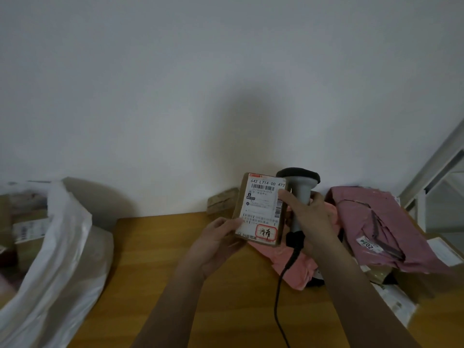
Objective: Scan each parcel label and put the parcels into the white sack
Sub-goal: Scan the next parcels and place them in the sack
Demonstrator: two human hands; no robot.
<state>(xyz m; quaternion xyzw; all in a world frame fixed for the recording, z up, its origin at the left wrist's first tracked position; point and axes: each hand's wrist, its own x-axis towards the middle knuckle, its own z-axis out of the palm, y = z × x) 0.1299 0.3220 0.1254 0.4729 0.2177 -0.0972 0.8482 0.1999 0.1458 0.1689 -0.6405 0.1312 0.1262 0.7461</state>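
Both hands' grip: left hand (pixel 218 243) holds parcel (pixel 259 209).

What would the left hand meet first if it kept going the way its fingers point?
Probably the small brown cardboard parcel that the left hand already grips at its lower corner; beyond it, the grey handheld scanner. Depth unclear.

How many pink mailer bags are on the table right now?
2: a dark pink bag at the right, and a lighter pink bag beneath the scanner cable. More may be hidden underneath.

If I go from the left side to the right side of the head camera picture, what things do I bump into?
White plastic sack → left hand → brown cardboard parcel with white label → grey handheld scanner → crumpled pink mailer bag
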